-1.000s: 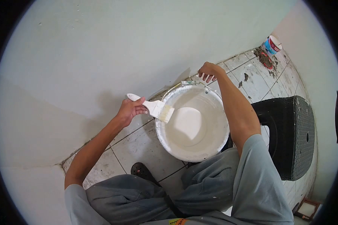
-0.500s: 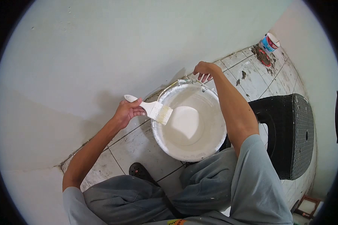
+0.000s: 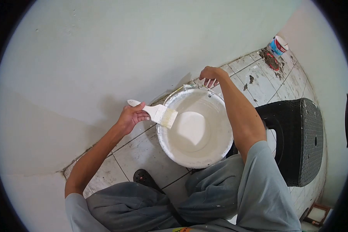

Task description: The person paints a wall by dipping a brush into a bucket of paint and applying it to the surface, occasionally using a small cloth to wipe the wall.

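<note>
My left hand (image 3: 133, 117) is closed around the handle of a wide, flat paintbrush (image 3: 157, 113). The brush's whitened bristles reach over the left rim of a bucket (image 3: 164, 145). White paint (image 3: 192, 127) lies in the bottom of the bucket, and its inner walls are smeared with the same white. Just past the bucket's far rim, my right hand (image 3: 211, 75) hangs with bent, slightly parted fingers and nothing visible in them. The bucket's wire handle (image 3: 173, 94) rests against the far side, close to the wall.
A pale wall (image 3: 116, 50) runs along the far side of the stained tiled floor (image 3: 141, 152). A black plastic stool (image 3: 288, 141) stands to the right. A small paint tub (image 3: 278, 45) sits in the far corner beside dark debris (image 3: 270, 60). My shoe (image 3: 144, 178) is left of the bucket.
</note>
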The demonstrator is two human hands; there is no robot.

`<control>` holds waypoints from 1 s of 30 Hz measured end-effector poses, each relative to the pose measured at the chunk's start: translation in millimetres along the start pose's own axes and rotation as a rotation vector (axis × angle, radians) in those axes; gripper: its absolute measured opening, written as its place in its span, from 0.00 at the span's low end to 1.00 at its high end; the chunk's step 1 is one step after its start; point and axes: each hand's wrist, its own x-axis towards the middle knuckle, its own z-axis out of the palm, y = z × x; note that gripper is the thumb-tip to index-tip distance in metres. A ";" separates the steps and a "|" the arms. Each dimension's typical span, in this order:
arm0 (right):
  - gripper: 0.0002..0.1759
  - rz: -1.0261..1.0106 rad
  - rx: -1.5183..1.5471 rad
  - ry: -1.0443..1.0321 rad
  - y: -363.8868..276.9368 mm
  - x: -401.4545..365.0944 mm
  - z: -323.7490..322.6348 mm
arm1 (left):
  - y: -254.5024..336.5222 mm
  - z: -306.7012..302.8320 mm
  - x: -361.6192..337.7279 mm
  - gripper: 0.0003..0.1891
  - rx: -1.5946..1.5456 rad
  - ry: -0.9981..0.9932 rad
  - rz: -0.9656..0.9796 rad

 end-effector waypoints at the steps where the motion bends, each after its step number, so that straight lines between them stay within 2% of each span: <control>1: 0.26 -0.004 0.019 0.006 1.1 3.1 0.7 | -0.9 -0.1 1.1 0.14 0.030 0.016 -0.007; 8: 0.23 -0.003 0.023 -0.004 4.6 0.6 0.1 | -4.4 -2.8 0.5 0.15 0.032 0.023 -0.004; 9: 0.26 -0.030 0.083 0.001 11.4 7.2 0.0 | -2.8 -2.7 0.2 0.14 -0.028 0.029 -0.023; 11: 0.26 -0.016 0.074 -0.019 18.9 9.4 -0.6 | 0.2 -3.9 1.8 0.13 -0.148 0.043 -0.054; 14: 0.25 0.012 0.049 -0.030 24.7 11.6 0.3 | -1.2 -7.5 6.2 0.10 -0.224 0.061 -0.019; 17: 0.26 0.041 0.021 -0.039 26.9 15.2 2.8 | -1.6 -3.6 6.2 0.07 -0.336 -0.021 0.045; 20: 0.22 0.049 -0.025 -0.040 23.2 9.8 4.4 | -3.2 3.2 7.8 0.07 -0.358 -0.011 0.086; 23: 0.22 0.046 -0.020 -0.028 21.5 11.9 6.4 | 3.6 18.6 0.0 0.06 -0.356 0.092 0.035; 26: 0.26 0.017 0.023 0.009 26.6 24.1 11.6 | 3.0 21.9 -1.8 0.08 -0.360 0.062 0.076; 30: 0.22 0.006 0.034 -0.005 43.1 37.8 16.9 | 4.1 14.6 3.4 0.15 -0.347 -0.019 0.054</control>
